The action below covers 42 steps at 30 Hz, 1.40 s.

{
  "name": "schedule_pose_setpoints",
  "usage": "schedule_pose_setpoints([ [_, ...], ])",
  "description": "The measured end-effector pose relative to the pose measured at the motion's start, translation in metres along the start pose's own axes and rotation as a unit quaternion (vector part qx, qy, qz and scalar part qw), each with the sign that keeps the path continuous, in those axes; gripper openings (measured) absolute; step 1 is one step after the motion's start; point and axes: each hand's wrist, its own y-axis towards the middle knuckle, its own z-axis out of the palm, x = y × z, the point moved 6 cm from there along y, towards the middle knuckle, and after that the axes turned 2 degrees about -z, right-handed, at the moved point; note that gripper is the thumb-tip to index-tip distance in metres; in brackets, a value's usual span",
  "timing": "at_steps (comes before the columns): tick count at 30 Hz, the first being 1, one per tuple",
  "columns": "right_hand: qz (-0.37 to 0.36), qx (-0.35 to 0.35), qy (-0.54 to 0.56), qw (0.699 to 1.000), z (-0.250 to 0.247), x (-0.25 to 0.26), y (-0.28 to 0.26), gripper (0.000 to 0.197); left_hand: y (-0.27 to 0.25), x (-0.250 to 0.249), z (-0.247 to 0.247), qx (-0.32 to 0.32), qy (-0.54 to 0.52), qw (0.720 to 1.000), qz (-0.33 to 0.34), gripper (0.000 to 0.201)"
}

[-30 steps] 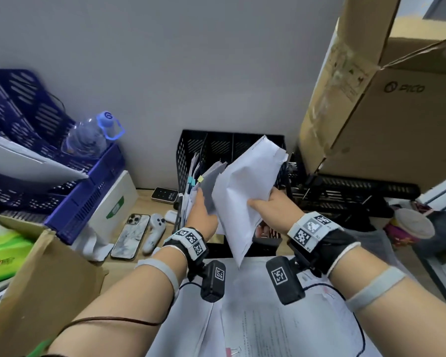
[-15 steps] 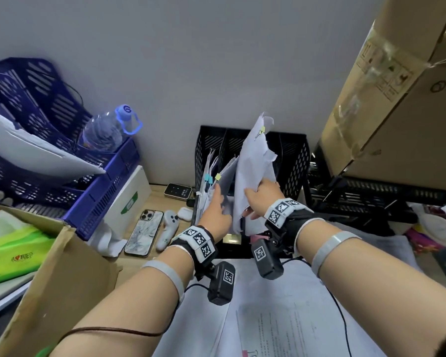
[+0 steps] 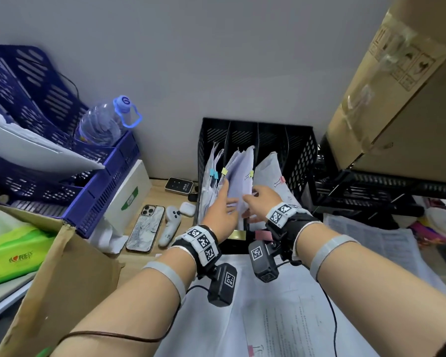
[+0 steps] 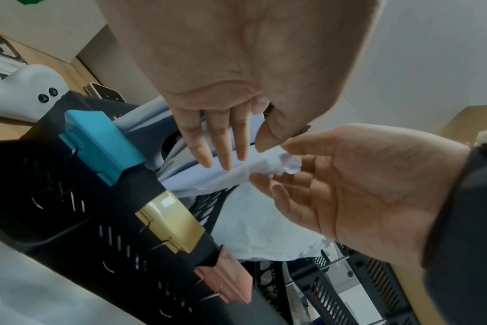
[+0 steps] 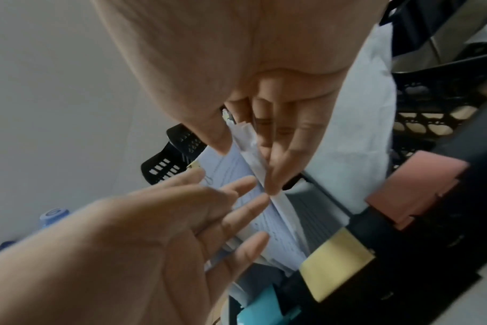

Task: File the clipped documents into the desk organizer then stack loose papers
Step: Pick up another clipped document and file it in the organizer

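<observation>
A black mesh desk organizer (image 3: 300, 150) stands against the wall, with several clipped paper bundles upright in its slots. One white clipped document (image 3: 242, 173) stands in a middle slot. My right hand (image 3: 254, 199) pinches its lower edge between thumb and fingers (image 5: 281, 167). My left hand (image 3: 227, 197) lies flat against the same bundle, its fingers (image 4: 225, 151) straight. Teal (image 4: 97, 140), yellow (image 4: 173, 220) and pink (image 4: 225, 277) binder clips sit on the organizer's front wall. Loose printed papers (image 3: 281, 310) cover the desk below my wrists.
At the left are a blue basket (image 3: 101, 191), a water bottle (image 3: 103, 122), a phone (image 3: 146, 228), a white controller (image 3: 170, 225) and a brown paper bag (image 3: 62, 279). A cardboard box (image 3: 402, 112) overhangs a black tray (image 3: 371, 191) at the right.
The document, held up above the organizer a second ago, has gone down into a middle slot. Both hands dropped with it, and my left hand has flattened against the papers.
</observation>
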Motion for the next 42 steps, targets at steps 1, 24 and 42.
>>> schedule_pose_setpoints([
  [1, -0.003, -0.006, -0.002, 1.0, -0.004, -0.006, -0.002, 0.024, -0.002, -0.003, 0.002, -0.014, 0.0, 1.0, 0.009, 0.072],
  [24, 0.254, 0.025, 0.001, 0.967, -0.183, -0.362, -0.124, 0.023, -0.031, 0.066, 0.294, 0.207, 0.295, 0.927, -0.1, 0.035],
  [42, 0.093, 0.064, -0.092, 0.989, -0.161, -0.355, -0.087, 0.022, -0.089, 0.103, 0.194, -0.083, 0.276, 0.931, -0.224, 0.043],
])
